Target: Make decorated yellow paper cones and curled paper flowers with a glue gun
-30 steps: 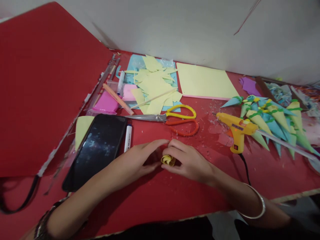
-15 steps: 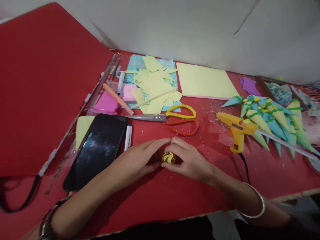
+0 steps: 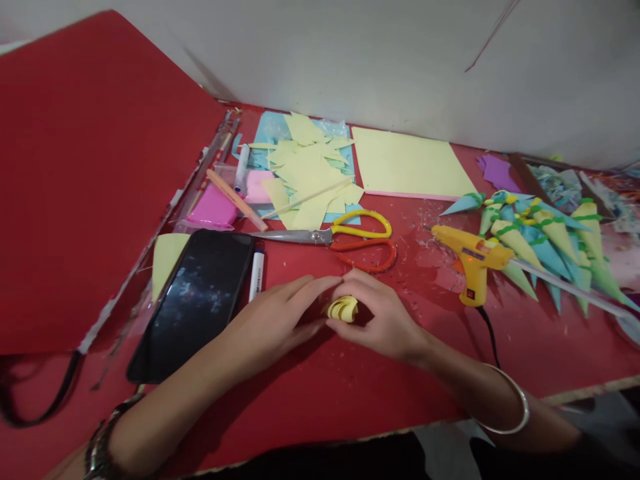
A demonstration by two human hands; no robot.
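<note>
A small roll of yellow paper (image 3: 343, 309), its coiled layers showing at the end, sits between my two hands just above the red tabletop. My right hand (image 3: 380, 310) curls around it, thumb below and fingers above. From the other side, my left hand (image 3: 283, 313) closes on it with bent fingers and thumb; its fingertips are partly hidden by the roll and the right hand. Beyond my hands lie scissors (image 3: 320, 236) with one yellow and one red handle. A white marker (image 3: 257, 273) rests beside my left hand, next to a black phone (image 3: 193, 307).
Yellow paper scraps (image 3: 313, 167) pile up at the back, beside a yellow sheet stack (image 3: 413, 163). To the right, a yellow glue gun (image 3: 473, 260) stands near several blue and yellow paper cones (image 3: 540, 233). Pink packets (image 3: 213, 207) and a red board (image 3: 100, 180) are at left.
The yellow paper roll has turned and tilted between my fingers, showing its coiled layers from another angle. My right fingers have shifted slightly; the things on the table stay put.
</note>
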